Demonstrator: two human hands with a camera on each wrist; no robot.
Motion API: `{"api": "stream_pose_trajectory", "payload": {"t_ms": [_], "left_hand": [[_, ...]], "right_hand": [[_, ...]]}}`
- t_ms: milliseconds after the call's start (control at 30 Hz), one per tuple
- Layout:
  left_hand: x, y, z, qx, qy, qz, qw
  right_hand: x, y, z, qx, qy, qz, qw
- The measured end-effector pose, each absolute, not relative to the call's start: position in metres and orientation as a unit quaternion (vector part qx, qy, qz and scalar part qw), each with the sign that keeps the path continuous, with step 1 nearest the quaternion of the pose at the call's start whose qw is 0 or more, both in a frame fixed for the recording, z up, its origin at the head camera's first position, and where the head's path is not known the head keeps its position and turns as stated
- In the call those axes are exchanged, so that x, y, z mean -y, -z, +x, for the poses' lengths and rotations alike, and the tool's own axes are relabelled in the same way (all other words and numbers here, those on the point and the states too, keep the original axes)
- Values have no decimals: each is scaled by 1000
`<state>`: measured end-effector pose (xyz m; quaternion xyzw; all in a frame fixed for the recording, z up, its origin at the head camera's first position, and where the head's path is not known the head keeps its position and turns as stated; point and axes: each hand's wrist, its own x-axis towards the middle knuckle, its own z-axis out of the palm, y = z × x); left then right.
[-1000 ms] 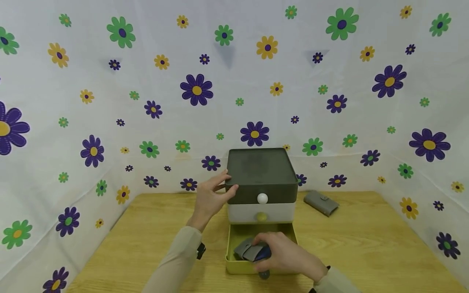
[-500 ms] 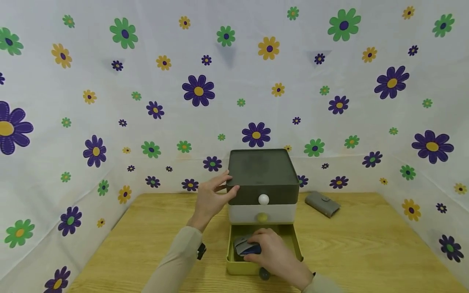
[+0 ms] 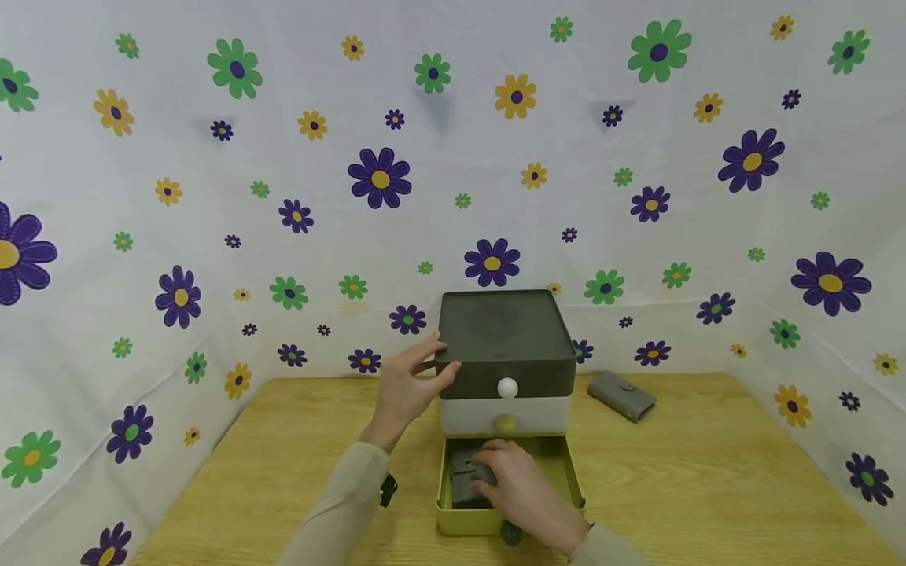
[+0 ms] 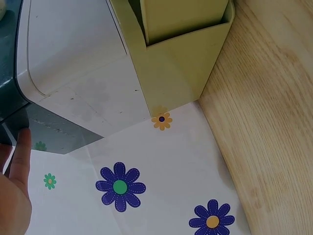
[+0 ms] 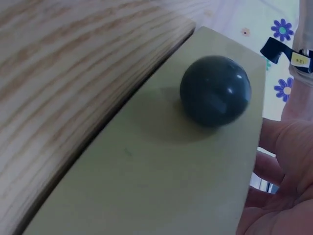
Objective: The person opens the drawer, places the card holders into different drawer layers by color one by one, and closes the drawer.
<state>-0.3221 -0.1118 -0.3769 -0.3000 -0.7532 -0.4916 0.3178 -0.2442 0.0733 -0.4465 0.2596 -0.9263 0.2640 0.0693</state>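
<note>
My left hand (image 3: pixel 406 385) holds the front left corner of a small desktop drawer unit (image 3: pixel 506 326), thumb on its dark green front and fingers along the side. The same hand (image 4: pixel 17 181) shows at the edge of the left wrist view. The green bottom drawer (image 3: pixel 474 521) is pulled out. In its left half a dark grey snap wallet (image 3: pixel 463 491) lies flat. My right hand (image 3: pixel 524 487) reaches into the drawer, thumb and fingertips spread apart on the wallet's right part. In the right wrist view, the drawer front hides the fingertips of my right hand (image 5: pixel 283 166).
A second grey snap wallet (image 3: pixel 623 395) lies on the wooden table (image 3: pixel 679 487), right of the unit. A dark round knob (image 5: pixel 215 91) sticks out from the drawer front. White (image 3: pixel 507 387) and yellow-green knobs (image 3: pixel 506 424) mark the upper drawers. Flowered cloth (image 3: pixel 318 259) hangs behind.
My right hand has moved left and deeper into the drawer. The wallet it was holding at a tilt, blue edge showing, now lies flat there. My left hand stays at the corner.
</note>
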Motion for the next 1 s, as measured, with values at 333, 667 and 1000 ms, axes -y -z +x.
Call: {"api": "stream_pose_trajectory", "payload": {"t_ms": [333,667,1000], "left_hand": [[116,395,-346,754,492,-293,323],[117,400,-347,747,495,-303,324],[118,401,-349,755,487,-297,324]], "right_hand": [[-88,436,-245,922,-285,243,94],[-112,432,-250,919,-292,206,165],[-139,422,-256,911,-336,157,181]]}}
